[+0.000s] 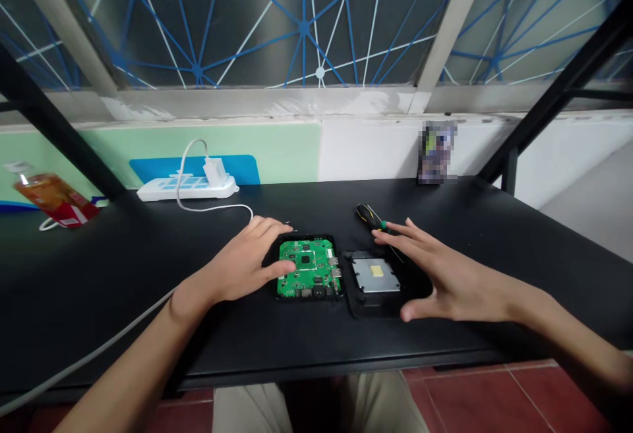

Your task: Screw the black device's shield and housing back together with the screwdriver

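Note:
A green circuit board (pixel 316 258) sits in a black plastic case half on the table. My left hand (pixel 260 255) is at its left side, thumb stretched over the board's edge and fingers at the case's upper left corner; it grips nothing. To the right of the board lies the other black case half (pixel 366 304), with a silver metal plate (pixel 363 278) and a small yellowish pad (pixel 376 271) on it. My right hand (pixel 425 268) is spread open around that half's right side. Beyond its fingertips lies a black and green screwdriver (pixel 368 215), partly hidden by the fingers.
A white power strip (pixel 153 189) with a plugged-in charger (pixel 215 171) lies at the back left, its white cable (pixel 217 209) running behind my left arm. A drink bottle (pixel 54 199) stands tilted in view at far left. Tiny screws (pixel 291 229) lie behind the board. Black frame bars (pixel 534 103) flank the table.

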A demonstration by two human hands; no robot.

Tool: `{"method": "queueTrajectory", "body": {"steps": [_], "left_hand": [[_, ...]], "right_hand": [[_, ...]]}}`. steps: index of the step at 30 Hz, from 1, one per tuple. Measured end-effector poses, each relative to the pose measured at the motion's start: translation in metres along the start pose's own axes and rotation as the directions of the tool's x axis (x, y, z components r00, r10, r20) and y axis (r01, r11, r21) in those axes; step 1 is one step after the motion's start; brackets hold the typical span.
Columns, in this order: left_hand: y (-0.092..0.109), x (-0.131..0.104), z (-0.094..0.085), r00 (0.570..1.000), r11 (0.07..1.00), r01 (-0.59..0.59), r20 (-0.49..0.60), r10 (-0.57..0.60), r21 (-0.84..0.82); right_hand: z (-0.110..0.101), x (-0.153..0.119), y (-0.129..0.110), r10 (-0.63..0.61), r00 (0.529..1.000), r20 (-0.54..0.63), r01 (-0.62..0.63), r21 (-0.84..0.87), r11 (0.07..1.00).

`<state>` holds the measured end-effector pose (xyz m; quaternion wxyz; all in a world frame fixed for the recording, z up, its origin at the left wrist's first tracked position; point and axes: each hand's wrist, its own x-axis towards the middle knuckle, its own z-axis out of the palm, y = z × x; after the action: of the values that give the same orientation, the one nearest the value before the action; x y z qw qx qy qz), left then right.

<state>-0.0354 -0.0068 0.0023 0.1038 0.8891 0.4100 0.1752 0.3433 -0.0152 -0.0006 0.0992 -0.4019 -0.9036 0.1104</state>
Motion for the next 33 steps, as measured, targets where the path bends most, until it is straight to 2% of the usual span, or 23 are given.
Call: {"method": "queueTrajectory", "body": {"steps": [13, 18, 25, 30, 33], "left_hand": [[0.001, 0.001, 0.000, 1.000, 1.000, 0.006, -0.004, -0.006, 0.019], [0.000, 0.001, 0.001, 1.000, 1.000, 0.000, -0.007, 0.000, 0.032], [-0.002, 0.002, 0.002, 1.000, 0.999, -0.003, 0.010, 0.002, 0.049], [-0.004, 0.001, 0.002, 1.000, 0.999, -0.012, 0.003, 0.012, 0.041], [-0.005, 0.001, 0.004, 1.000, 0.999, -0.016, -0.015, 0.016, 0.034]], "right_hand": [[-0.002, 0.002, -0.015, 0.034, 0.994, 0.102, -0.031, -0.023, 0.999], [0.003, 0.002, -0.018, -0.040, 0.999, 0.010, 0.040, -0.041, 0.998], [0.002, 0.005, -0.014, -0.019, 0.995, -0.100, 0.022, 0.029, 0.999], [-0.009, 0.029, -0.020, -0.046, 0.973, -0.225, 0.064, 0.074, 0.995], [-0.012, 0.051, -0.027, -0.084, 0.965, -0.250, 0.112, 0.099, 0.989]]}}
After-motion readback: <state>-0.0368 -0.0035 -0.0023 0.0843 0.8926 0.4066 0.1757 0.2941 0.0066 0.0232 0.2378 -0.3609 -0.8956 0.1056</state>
